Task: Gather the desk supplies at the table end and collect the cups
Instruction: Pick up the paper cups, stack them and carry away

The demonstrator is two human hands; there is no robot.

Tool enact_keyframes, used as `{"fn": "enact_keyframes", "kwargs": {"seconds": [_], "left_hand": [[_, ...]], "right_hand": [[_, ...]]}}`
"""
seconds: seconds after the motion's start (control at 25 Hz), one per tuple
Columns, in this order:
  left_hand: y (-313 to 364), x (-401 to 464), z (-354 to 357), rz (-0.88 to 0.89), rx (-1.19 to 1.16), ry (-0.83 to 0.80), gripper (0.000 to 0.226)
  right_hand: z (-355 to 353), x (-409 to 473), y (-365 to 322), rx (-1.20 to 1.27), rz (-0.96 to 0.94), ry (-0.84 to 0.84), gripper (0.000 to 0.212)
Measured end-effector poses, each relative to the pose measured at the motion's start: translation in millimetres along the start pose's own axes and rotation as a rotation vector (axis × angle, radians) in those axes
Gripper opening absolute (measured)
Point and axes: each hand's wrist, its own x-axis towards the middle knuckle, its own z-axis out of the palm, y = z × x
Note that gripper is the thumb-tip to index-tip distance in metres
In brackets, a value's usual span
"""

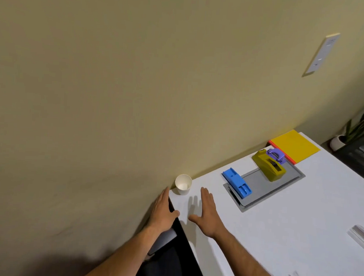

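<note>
A white paper cup (183,184) stands upright at the corner of the white table (288,217), close to the wall. My left hand (163,210) is open and flat over the table's left edge, just below the cup. To the cup's lower right, my right hand (207,212) hovers above the tabletop, fingers spread and holding nothing. Neither hand touches the cup. A blue stapler (237,183), an olive tape dispenser (269,166) and a small purple hole punch (276,155) rest on or by a grey tray (258,188).
A yellow pad with a red edge (293,145) lies at the table's far end. Clear plastic items (360,234) sit at the right edge. The beige wall runs along the table's back. A potted plant (350,134) stands on the floor beyond.
</note>
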Motion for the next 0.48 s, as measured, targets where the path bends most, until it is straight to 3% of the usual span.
{"fn": "enact_keyframes", "kwargs": {"seconds": [0.16,0.32,0.48], "left_hand": [[-17,55,20,0.067,-0.040,-0.051,0.102],[-20,84,39,0.104,-0.117,-0.001,0.088],[-14,92,45,0.073,-0.199,0.094,0.064]], "right_hand": [[25,48,18,0.070,0.024,-0.020,0.106],[37,82,26,0.164,0.055,0.032,0.107],[42,99,23,0.288,-0.034,0.147,0.064]]}}
